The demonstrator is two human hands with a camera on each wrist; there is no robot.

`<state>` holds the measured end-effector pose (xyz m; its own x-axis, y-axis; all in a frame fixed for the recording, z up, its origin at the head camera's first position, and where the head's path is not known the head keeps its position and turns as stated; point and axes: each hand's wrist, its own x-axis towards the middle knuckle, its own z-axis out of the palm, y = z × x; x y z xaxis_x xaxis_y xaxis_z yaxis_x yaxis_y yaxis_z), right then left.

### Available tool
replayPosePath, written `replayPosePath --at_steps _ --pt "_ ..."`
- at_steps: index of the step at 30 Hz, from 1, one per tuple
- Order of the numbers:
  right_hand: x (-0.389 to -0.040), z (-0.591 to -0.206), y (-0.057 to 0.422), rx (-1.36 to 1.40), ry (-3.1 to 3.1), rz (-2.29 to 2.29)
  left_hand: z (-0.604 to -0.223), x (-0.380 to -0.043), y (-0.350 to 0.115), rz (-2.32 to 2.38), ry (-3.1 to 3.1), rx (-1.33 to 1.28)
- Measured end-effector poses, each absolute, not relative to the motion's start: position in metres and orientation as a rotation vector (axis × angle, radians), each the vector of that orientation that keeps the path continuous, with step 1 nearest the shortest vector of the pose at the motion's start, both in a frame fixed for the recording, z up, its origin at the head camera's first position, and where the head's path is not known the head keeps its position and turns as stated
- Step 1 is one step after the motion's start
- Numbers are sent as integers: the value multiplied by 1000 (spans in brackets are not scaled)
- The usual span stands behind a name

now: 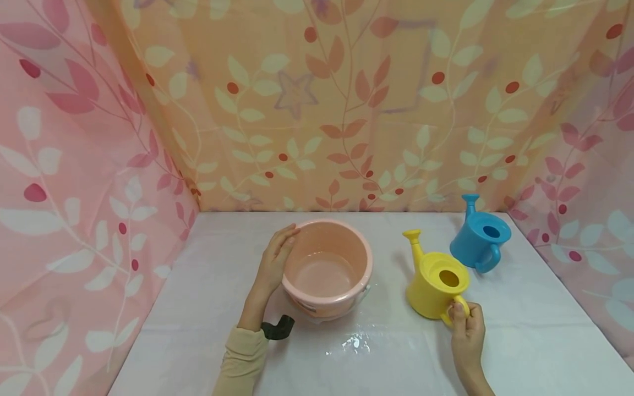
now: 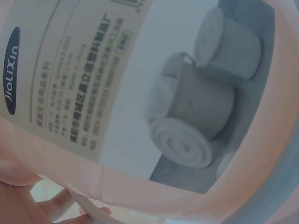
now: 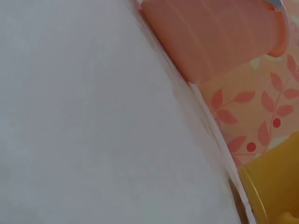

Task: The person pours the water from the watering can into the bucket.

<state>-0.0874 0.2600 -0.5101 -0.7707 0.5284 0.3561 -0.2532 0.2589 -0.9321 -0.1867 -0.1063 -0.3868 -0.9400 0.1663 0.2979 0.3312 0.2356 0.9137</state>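
Note:
A pink bucket [image 1: 367, 264] stands upright near the middle of the table. My left hand [image 1: 273, 258] rests against its left side, with fairly straight fingers along the rim. In the left wrist view, the bucket's printed label [image 2: 121, 93] fills most of the picture, and some fingers [image 2: 23, 205] show at the lower left. My right hand [image 1: 468, 335] grips the handle of a yellow watering can [image 1: 428, 291], which is right of the bucket, spout up. The right wrist view shows part of the yellow can [image 3: 275, 182] and the bucket [image 3: 215, 37], but not the hand.
Behind the yellow can, at the back right, stands a blue watering can [image 1: 475, 242]. Wet, shiny spots [image 1: 356, 344] lie on the white table [image 1: 386, 363] in front of the bucket. Patterned curtains [image 1: 317, 110] enclose the back and both sides.

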Motion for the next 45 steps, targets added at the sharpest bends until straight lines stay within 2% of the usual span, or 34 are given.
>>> replayPosePath --at_steps 15,26,45 --pt "-85 -492 265 -129 -1883 1435 -387 -187 -107 -1780 -2367 -469" --pt "-91 -458 268 -29 -1763 1519 -387 -186 -107 -1811 -2363 -486" --pt "-102 -420 265 328 -1606 1671 -386 -185 -106 -1807 -2369 -461"
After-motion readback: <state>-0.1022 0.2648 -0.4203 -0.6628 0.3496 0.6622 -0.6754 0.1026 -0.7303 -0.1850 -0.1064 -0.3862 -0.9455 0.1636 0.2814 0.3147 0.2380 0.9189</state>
